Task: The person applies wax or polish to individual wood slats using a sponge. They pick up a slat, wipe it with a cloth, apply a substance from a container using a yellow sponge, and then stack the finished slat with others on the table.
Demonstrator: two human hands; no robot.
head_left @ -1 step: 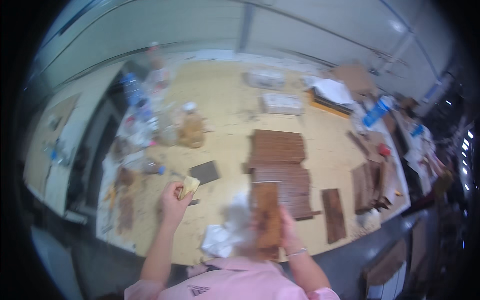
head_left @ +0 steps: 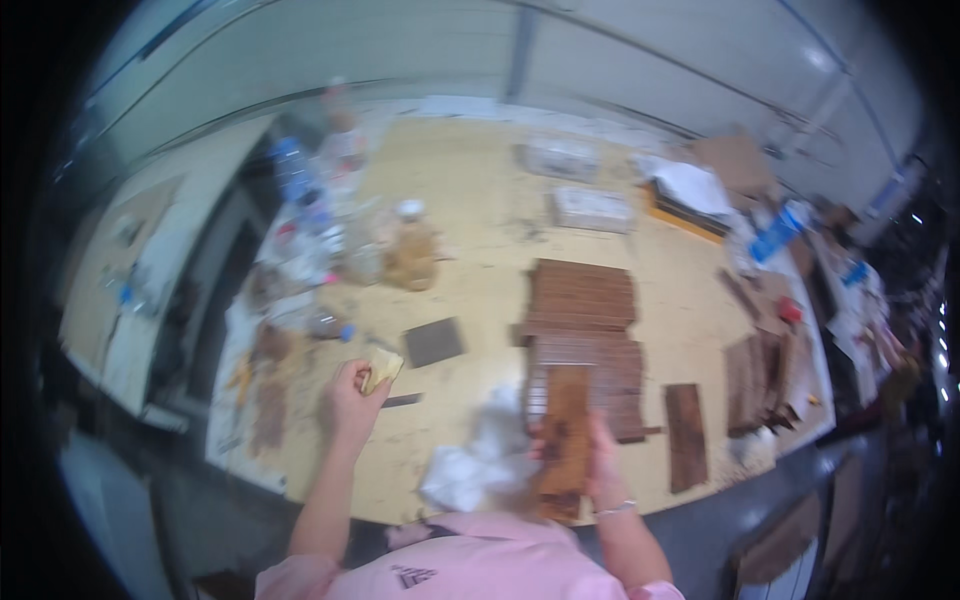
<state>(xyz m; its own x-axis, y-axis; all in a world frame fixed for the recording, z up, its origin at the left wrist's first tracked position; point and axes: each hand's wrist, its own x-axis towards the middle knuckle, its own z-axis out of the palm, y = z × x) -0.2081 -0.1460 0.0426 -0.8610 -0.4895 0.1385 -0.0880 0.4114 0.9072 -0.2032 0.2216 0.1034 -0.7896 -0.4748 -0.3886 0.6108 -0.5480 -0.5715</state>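
My left hand [head_left: 352, 392], over the left part of the table, pinches a small folded pale-yellow piece [head_left: 382, 368]; whether it is cloth or paper cannot be made out. My right hand [head_left: 604, 465] grips a brown wooden board [head_left: 566, 435] along its right side, close to my body. The board's face is an uneven orange-brown with darker patches toward its near end. Past it lie rows of dark brown wooden strips [head_left: 583, 293], partly covered by the board. A dark grey square sheet [head_left: 434, 342] and a narrow dark strip [head_left: 403, 400] lie beside my left hand.
Crumpled white material [head_left: 480, 465] sits left of the board. A separate dark plank [head_left: 686, 438] and several stacked pieces [head_left: 752, 375] lie right. Bottles, one with amber liquid [head_left: 411, 255], stand left. Two clear boxes [head_left: 592, 209] and a blue bottle [head_left: 778, 232] are farther back.
The whole view has shifted, so the table appears farther right. My left hand has moved slightly left relative to the grey sheet, baring more of the narrow strip. Both holds are unchanged.
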